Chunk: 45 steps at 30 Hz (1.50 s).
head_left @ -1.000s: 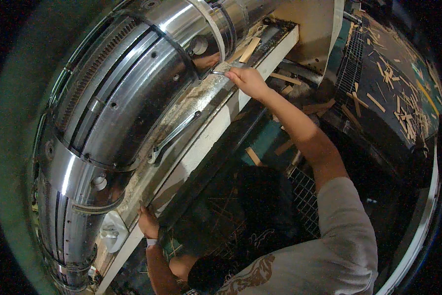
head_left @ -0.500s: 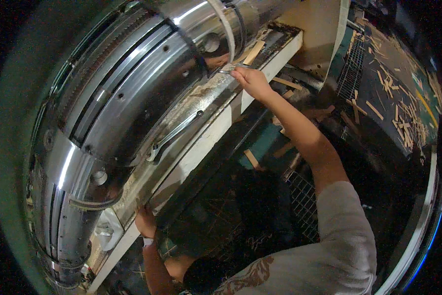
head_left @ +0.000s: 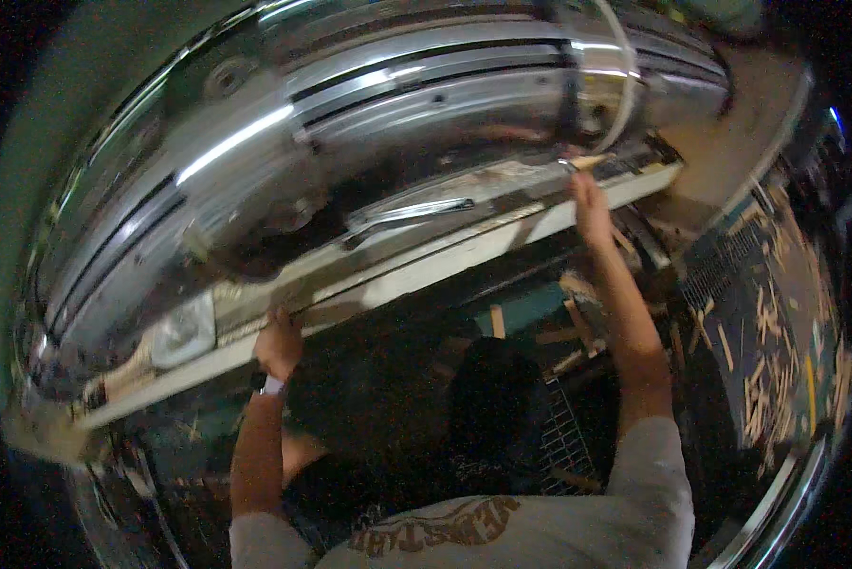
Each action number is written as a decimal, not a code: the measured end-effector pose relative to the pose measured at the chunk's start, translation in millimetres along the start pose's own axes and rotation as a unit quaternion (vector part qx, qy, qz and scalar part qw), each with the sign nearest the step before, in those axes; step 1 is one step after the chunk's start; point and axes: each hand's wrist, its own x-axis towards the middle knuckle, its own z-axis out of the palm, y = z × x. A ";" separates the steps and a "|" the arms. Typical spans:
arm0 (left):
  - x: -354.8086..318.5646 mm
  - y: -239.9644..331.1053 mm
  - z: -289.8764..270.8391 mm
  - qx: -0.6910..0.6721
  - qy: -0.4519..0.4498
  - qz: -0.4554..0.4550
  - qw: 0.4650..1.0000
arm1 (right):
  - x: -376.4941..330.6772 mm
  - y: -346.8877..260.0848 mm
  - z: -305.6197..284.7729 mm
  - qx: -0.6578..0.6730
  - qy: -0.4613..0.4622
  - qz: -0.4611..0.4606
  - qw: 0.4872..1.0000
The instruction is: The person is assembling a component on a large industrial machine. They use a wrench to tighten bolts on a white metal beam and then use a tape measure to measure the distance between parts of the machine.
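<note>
A large shiny metal cylinder (head_left: pixel 502 90) with dark slots and bolt holes lies across the upper view. Along its near side runs a ledge with a white beam (head_left: pixel 445 258). My right hand (head_left: pixel 589 211) is at the beam's far right, its fingers closed on a thin metal tool (head_left: pixel 566 165) whose tip points toward the cylinder; blur hides its exact kind. My left hand (head_left: pixel 279 346) rests on the beam's near edge at left, its fingers stretched over the top and holding no loose thing. Between the hands, a silver wrench (head_left: pixel 412 212) lies on the ledge.
A pale cord (head_left: pixel 627 85) loops round the cylinder above my right hand. A clear plastic container (head_left: pixel 184 332) sits on the ledge left of my left hand. Many wood strips (head_left: pixel 772 322) litter the floor at right, near a metal grating (head_left: pixel 568 431).
My view has turned, so the cylinder and beam now lie flatter across it. Both hands stay at about the same places along the beam; the wrench still lies on the ledge.
</note>
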 end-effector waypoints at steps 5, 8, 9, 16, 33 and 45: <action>1.2 29.8 -24.8 -0.028 0.005 -0.120 0.992 | 5.5 -5.4 -17.5 0.061 -0.046 -0.067 0.995; -8.2 2.9 9.1 0.017 0.115 -0.047 0.992 | -6.7 22.6 -19.8 0.048 -0.049 -0.033 0.997; -7.1 -4.4 18.3 0.046 0.150 -0.024 0.987 | -20.0 13.4 -11.4 0.117 -0.037 -0.006 0.992; -5.7 19.6 11.2 0.024 0.133 -0.079 0.988 | -94.8 -96.6 54.9 0.061 -0.406 -0.013 0.912; -4.1 16.6 -9.1 -0.045 0.130 -0.020 0.990 | -106.0 -270.2 86.2 0.326 -0.203 -0.145 0.912; -5.5 12.6 -8.7 -0.013 0.134 0.010 0.991 | -92.9 -268.9 101.9 0.322 -0.229 -0.093 0.914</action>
